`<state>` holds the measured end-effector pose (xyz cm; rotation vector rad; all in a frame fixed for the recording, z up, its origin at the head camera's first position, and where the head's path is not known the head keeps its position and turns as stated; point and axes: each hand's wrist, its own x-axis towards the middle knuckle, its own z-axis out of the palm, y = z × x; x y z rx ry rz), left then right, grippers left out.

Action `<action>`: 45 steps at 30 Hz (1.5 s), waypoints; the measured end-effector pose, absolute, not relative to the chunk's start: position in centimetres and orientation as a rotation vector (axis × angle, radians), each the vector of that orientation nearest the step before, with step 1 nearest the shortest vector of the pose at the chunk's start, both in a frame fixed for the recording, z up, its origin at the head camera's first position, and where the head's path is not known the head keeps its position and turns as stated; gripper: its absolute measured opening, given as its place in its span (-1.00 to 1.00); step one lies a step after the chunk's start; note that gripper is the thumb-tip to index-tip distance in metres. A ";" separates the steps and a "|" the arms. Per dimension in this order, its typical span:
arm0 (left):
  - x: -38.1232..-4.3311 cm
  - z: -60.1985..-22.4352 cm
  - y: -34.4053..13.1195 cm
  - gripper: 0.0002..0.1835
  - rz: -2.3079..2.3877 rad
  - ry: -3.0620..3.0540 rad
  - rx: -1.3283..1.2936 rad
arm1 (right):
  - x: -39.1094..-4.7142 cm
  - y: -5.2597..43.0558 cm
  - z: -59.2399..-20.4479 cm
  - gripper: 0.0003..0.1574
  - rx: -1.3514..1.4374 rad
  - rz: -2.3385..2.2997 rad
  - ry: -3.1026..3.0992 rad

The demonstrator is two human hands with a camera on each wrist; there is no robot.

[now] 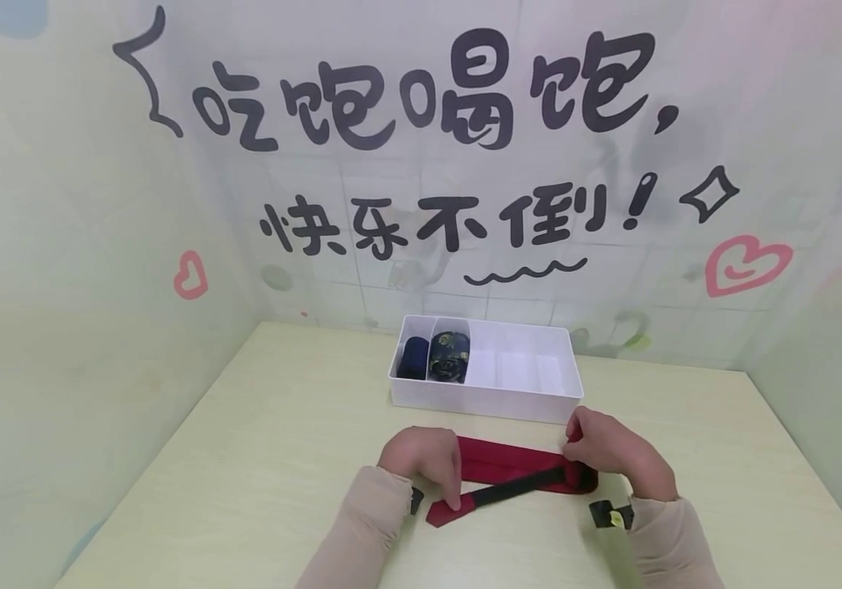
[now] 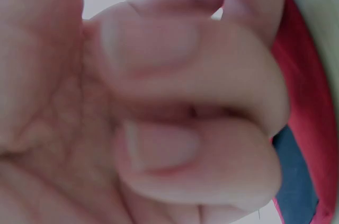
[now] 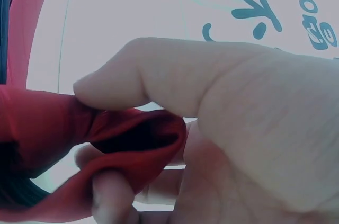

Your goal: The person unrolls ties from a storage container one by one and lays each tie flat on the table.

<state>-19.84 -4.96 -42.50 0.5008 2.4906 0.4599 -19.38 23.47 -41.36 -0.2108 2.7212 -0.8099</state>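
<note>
A red necktie (image 1: 505, 462) with a dark underside lies folded across the table in front of me. Its narrow pointed end angles toward the near left, dark side up along the middle. My left hand (image 1: 424, 458) has its fingertips on the tie near that pointed end. In the left wrist view, curled fingers (image 2: 201, 160) fill the picture, with the red fabric (image 2: 312, 107) behind them. At the tie's right end, my right hand (image 1: 608, 446) pinches a fold. Close up in the right wrist view, thumb and fingers hold the looped red cloth (image 3: 47, 118).
Behind the tie stands a white divided box (image 1: 479, 398). Its left compartments hold a dark blue roll (image 1: 413, 357) and a dark patterned roll (image 1: 449, 356). A printed wall sheet (image 1: 421, 172) closes off the back of the table.
</note>
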 end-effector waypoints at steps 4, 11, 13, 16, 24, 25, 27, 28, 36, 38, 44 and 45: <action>-19.8 -42.5 -4.6 -0.79 0.362 2.517 0.489 | -19.2 23.6 -41.2 -0.80 -0.189 -0.828 2.707; -19.6 -42.6 -4.2 -0.71 0.316 2.527 0.482 | -19.2 23.9 -41.1 -0.82 -0.174 -0.877 2.669; -19.4 -42.7 -3.8 -0.68 0.284 2.544 0.471 | -19.3 23.9 -41.1 -0.83 -0.180 -0.881 2.665; -19.1 -42.8 -3.3 -0.68 0.224 2.576 0.449 | -19.3 23.9 -41.2 -0.83 -0.190 -0.879 2.665; -19.5 -42.9 -4.3 -0.80 0.391 2.544 0.433 | -19.2 24.2 -41.2 -0.81 -0.187 -0.897 2.646; -19.6 -42.9 -4.7 -0.80 0.447 2.531 0.446 | -19.2 24.3 -41.2 -0.79 -0.179 -0.894 2.647; -20.1 -42.9 -5.3 -0.79 0.550 2.507 0.476 | -19.2 24.5 -41.1 -0.75 -0.162 -0.895 2.646; -20.3 -42.8 -5.6 -0.79 0.586 2.500 0.481 | -19.3 24.6 -41.1 -0.73 -0.164 -0.892 2.650; -21.8 -42.6 -7.0 -0.88 0.735 2.514 0.456 | -19.4 25.5 -40.7 -0.64 -0.242 -0.855 2.684; -22.0 -42.7 -7.2 -0.90 0.741 2.519 0.442 | -19.4 25.8 -40.7 -0.64 -0.260 -0.843 2.675; -22.4 -43.1 -7.7 -0.93 0.720 2.536 0.422 | -19.5 26.6 -40.6 -0.81 -0.270 -0.796 2.662; -22.5 -43.1 -7.7 -0.92 0.715 2.541 0.413 | -19.5 26.7 -40.5 -0.82 -0.267 -0.788 2.664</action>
